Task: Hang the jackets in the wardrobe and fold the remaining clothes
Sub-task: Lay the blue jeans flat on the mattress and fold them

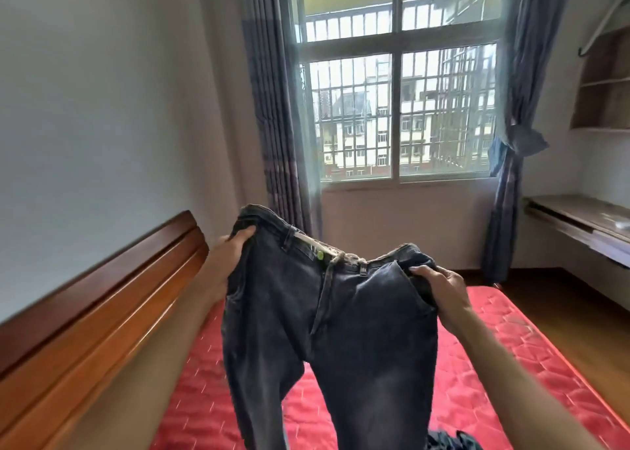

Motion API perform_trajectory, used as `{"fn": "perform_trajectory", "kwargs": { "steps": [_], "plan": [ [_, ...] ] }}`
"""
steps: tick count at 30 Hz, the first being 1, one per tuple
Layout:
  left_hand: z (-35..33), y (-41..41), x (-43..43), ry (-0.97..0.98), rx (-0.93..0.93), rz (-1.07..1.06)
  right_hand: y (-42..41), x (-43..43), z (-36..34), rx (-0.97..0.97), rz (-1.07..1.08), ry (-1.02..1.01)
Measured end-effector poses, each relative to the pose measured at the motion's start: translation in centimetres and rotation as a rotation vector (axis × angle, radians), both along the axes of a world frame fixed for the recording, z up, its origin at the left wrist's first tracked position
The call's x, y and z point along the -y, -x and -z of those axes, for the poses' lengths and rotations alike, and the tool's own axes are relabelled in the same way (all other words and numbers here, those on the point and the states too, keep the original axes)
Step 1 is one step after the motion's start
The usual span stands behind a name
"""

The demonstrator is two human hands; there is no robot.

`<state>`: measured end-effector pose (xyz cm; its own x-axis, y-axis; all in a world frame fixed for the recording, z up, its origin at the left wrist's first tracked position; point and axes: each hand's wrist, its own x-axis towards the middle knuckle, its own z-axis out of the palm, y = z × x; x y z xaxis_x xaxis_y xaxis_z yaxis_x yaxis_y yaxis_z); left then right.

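**A:** Entry 1. Where are the jeans?

**B:** The jeans [327, 330] are held up in the air over the bed [504, 340]. The front faces the camera, the waistband is on top, and both legs hang down past the bottom edge of the view. The hems are out of sight, so I cannot tell whether they touch the mattress.

**A:** Hands?

**B:** The left hand [235, 245] grips the left end of the waistband with its fingers curled over the edge. The right hand [439, 286] pinches the right end near the pocket, fingers bent onto the denim. The hands are well apart, so the waist is spread nearly full width. It sags a little in the middle, and the left end is higher than the right.

**A:** Why held that way?

**B:** My judgement is that gripping the two waist corners lets the weight pull the legs straight and shows which side is the front. That would be useful before laying them flat. They are no jacket, so they belong with the folding, not the wardrobe, which is not in view.

**A:** Surroundings?

**B:** There is a wooden headboard [85, 296] on the left and a window [395, 108] ahead. A desk [579, 218] stands at the right wall, well apart from the bed. A dark garment [453, 441] lies at the bottom edge, just beside the right leg, and I cannot tell what kind it is.

**A:** Risk?

**B:** The legs could twist or land on that garment when lowered.
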<state>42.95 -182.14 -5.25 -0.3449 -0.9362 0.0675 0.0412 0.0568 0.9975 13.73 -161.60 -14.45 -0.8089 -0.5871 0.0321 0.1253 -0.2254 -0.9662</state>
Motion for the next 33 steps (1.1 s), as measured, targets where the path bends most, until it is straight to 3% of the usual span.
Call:
{"fn": "perform_trajectory", "kwargs": {
  "steps": [5,10,14,22,26,33],
  "plan": [
    [-0.7,-5.8,1.2,0.049,-0.026,0.104,1.3,0.7,-1.2,0.096,-0.184,0.163],
    [-0.9,-7.1,-0.6,0.190,0.114,0.085,-1.4,1.3,-2.3,-0.032,-0.426,0.002],
    [-0.7,-8.6,-1.8,0.148,0.029,0.070,-4.9,0.0,-1.8,-0.111,-0.533,-0.137],
    [-0.1,-17.6,-5.7,0.202,0.122,0.218,-8.9,-4.5,-0.6,-0.151,-0.333,-0.081],
    [0.3,-22.1,-9.0,0.186,0.186,0.335,-11.9,-8.8,0.1,-0.148,-0.340,-0.050],
    [2.2,-26.0,-12.2,0.120,0.250,0.354,-17.0,-13.9,0.8,-0.105,-0.302,-0.053]
  ]
}}
